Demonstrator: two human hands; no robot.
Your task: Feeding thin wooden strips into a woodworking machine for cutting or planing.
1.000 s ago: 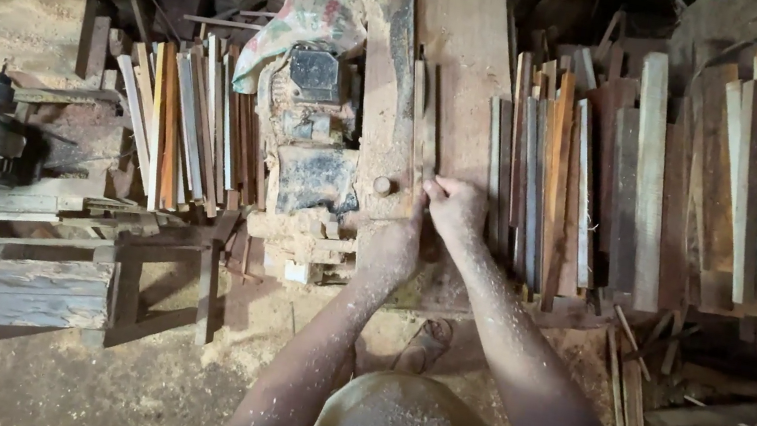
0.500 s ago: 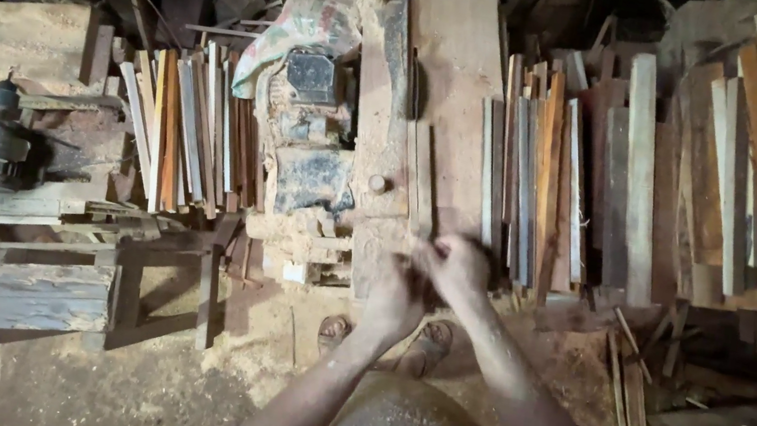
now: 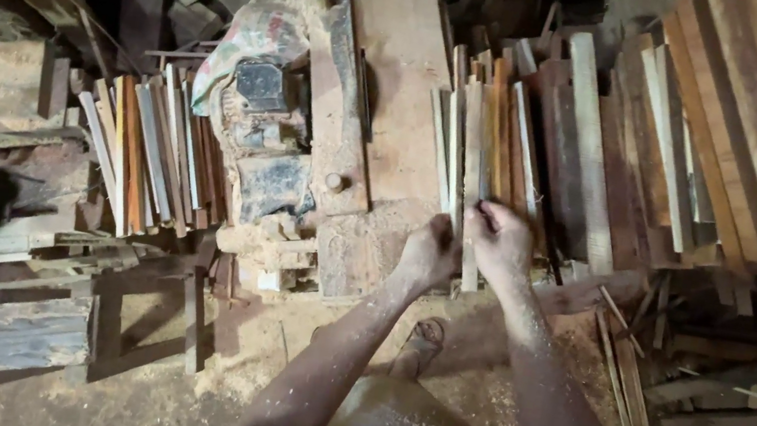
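Slat: thin pale wood slat (image 3: pixel 459 226), standing on edge at near right edge of saw bench (image 3: pixel 397 94), just beside leaning stack of strips (image 3: pixel 501 141).
L hand: left hand (image 3: pixel 428 251) curled onto slat's near end, fingers closed on it as far as view shows.
R hand: right hand (image 3: pixel 499 240) touching same slat from stack side, fingers bent round it; grip looks firm but thumb side hidden.
Bench: worn plank top, dusty; motor (image 3: pixel 263 114) w/ cloth sack (image 3: pixel 260 32) over it at left edge.
Around: 2nd bundle of strips (image 3: pixel 144 156) left of motor; longer boards (image 3: pixel 735 138) far right; sawdust floor (image 3: pixel 66 397), sandalled foot (image 3: pixel 423 337) below.
Progress: judging by layout, one slat being drawn from stack, not yet on bench top; most of stack untouched, so early stage.
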